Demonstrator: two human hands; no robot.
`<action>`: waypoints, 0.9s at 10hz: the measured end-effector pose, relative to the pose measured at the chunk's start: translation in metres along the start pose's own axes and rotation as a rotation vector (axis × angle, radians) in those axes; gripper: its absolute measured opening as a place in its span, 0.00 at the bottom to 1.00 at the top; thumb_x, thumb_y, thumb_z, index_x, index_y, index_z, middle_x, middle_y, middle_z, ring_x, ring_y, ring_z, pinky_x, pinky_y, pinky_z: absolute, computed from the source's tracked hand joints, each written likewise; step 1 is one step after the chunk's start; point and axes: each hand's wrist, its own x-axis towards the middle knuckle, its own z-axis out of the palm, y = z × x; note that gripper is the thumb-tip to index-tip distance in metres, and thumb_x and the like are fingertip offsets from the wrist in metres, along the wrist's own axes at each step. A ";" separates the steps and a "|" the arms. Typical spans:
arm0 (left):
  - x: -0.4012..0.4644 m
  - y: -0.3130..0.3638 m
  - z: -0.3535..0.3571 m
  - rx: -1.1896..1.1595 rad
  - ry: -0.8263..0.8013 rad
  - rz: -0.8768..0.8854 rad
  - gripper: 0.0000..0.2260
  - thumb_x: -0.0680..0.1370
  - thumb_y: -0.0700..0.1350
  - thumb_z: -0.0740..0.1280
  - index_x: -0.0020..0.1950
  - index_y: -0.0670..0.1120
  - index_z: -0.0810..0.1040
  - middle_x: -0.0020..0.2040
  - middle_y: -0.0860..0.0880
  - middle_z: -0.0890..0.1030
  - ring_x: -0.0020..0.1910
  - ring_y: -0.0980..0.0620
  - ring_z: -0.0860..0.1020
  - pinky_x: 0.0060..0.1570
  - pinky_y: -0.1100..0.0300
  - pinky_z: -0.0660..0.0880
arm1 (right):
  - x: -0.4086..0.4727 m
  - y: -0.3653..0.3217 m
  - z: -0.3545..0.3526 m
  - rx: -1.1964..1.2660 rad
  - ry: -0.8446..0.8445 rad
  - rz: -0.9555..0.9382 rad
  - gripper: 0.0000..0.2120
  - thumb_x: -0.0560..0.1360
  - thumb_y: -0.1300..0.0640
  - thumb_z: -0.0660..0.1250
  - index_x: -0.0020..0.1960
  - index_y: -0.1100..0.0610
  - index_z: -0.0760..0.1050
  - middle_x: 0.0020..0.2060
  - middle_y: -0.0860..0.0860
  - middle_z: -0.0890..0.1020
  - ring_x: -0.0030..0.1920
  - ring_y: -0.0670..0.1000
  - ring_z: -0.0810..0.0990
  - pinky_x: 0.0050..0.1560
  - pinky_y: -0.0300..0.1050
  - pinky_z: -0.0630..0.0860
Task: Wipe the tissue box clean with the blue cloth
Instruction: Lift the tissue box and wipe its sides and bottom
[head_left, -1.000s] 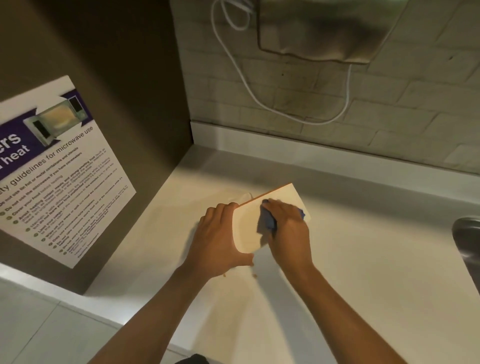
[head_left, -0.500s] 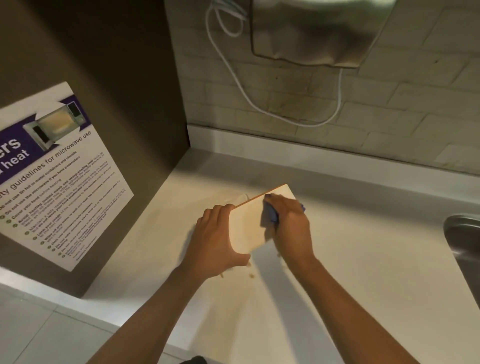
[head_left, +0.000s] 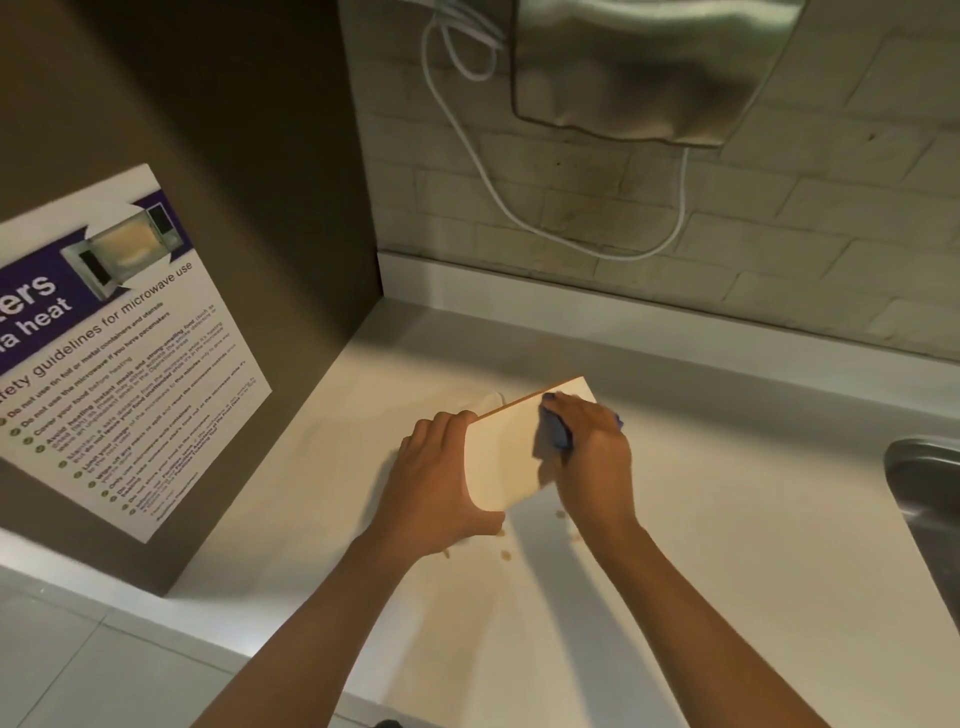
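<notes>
Pale tiles cover the back wall, where a steel dispenser (head_left: 654, 67) hangs with a white cable (head_left: 519, 208) looping beneath it. Below runs a cream worktop (head_left: 727, 519), met on the left by a brown panel carrying a microwave safety poster (head_left: 119, 353), and on the far right by the rim of a steel sink (head_left: 930, 499).

Near the back of the worktop sits the tissue box (head_left: 501, 462), tilted so one broad pale face turns up toward the camera, an orange edge running along its top. It lies directly between both hands. A bit of white tissue (head_left: 491, 401) shows just behind it.

On the box's left side, the left hand (head_left: 436, 488) grips it, fingers curled over the upper edge and thumb hooked under the lower corner. Against the right part of the upturned face, the right hand (head_left: 592, 457) presses the blue cloth (head_left: 556, 434), fingers curled round the bunched fabric; a small tip of blue also peeks out past the knuckles on the far side.

Several small brownish crumbs (head_left: 504, 555) lie scattered on the worktop just below the box, between the two wrists.
</notes>
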 end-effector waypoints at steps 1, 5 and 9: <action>0.000 0.000 0.001 -0.017 0.008 0.004 0.51 0.58 0.66 0.78 0.74 0.54 0.58 0.66 0.54 0.68 0.62 0.53 0.67 0.61 0.55 0.72 | -0.039 -0.012 0.003 0.000 -0.041 -0.015 0.24 0.66 0.76 0.68 0.60 0.61 0.79 0.59 0.55 0.79 0.61 0.52 0.74 0.65 0.41 0.67; 0.002 -0.004 0.003 -0.023 0.036 0.006 0.50 0.57 0.66 0.78 0.72 0.54 0.59 0.64 0.55 0.69 0.60 0.53 0.67 0.58 0.55 0.73 | -0.029 -0.003 -0.005 -0.020 0.041 -0.007 0.12 0.69 0.75 0.69 0.49 0.63 0.81 0.46 0.57 0.82 0.49 0.56 0.79 0.48 0.46 0.78; -0.001 -0.002 0.000 -0.025 0.039 0.052 0.49 0.57 0.67 0.77 0.72 0.52 0.61 0.64 0.53 0.71 0.58 0.52 0.68 0.54 0.59 0.71 | -0.022 -0.020 -0.003 -0.061 0.074 0.098 0.15 0.68 0.74 0.69 0.50 0.61 0.82 0.47 0.55 0.83 0.46 0.46 0.76 0.51 0.24 0.66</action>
